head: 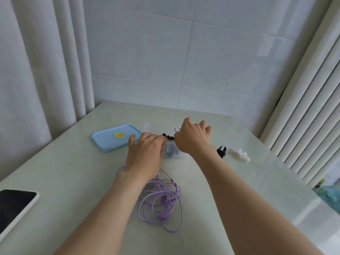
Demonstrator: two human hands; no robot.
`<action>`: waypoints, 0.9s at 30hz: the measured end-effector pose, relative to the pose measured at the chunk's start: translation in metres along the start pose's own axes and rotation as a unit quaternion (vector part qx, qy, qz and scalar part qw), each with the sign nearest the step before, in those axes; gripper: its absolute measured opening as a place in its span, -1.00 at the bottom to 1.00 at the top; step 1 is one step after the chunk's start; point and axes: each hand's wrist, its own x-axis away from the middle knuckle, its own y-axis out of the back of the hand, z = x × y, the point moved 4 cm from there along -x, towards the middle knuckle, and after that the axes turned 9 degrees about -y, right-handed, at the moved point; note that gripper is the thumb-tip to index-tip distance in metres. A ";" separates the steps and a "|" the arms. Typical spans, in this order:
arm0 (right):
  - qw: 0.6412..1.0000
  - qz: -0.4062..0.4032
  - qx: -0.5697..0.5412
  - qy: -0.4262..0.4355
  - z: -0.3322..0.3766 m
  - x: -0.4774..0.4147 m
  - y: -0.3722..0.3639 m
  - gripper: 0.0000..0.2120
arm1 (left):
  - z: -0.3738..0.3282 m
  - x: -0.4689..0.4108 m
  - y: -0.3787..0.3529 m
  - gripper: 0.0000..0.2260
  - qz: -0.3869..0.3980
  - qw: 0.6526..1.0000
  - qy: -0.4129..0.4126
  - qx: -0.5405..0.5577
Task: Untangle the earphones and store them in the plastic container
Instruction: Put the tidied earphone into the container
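Pale glossy table (73, 162) - white-cased device with a dark screen (16, 208) at its left edge, black claw clip (221, 151) near a white clip (239, 154) on the right. White curtain (36, 70) left, tiled wall (184, 52) behind, white slatted panel (303, 116) right - teal fan (329, 196) below it.

Bright, even daylight, cool cast. Sheen on table (272, 173) toward the right (brightest by the slats (312, 100)). Shadows faint. Wide-angle bowing tilts curtain (27, 70). Left hand (145, 150) and right hand (191, 137) slightly soft.
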 end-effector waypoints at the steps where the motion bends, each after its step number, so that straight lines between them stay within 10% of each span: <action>1: 1.000 0.007 0.021 -0.015 0.000 -0.001 0.001 -0.91 | -0.001 0.000 0.000 -0.73 -0.002 1.000 0.001 -0.005; 10: 0.997 -0.031 0.022 -0.060 0.000 -0.012 0.009 -0.81 | 0.000 -0.001 0.000 -0.72 0.000 1.000 0.006 0.028; 16: 0.999 0.043 -0.009 -0.002 -0.002 0.000 0.003 -0.86 | -0.005 0.000 0.018 -0.89 -0.084 0.990 0.011 0.116; 21: 0.980 -0.092 -0.093 0.152 -0.008 0.051 0.012 -0.79 | 0.001 0.002 0.037 -0.83 -0.201 0.967 0.056 0.145; 27: 0.984 0.120 -0.083 0.104 -0.019 0.086 -0.017 -0.64 | -0.002 0.003 0.044 -0.60 -0.111 0.967 0.148 0.175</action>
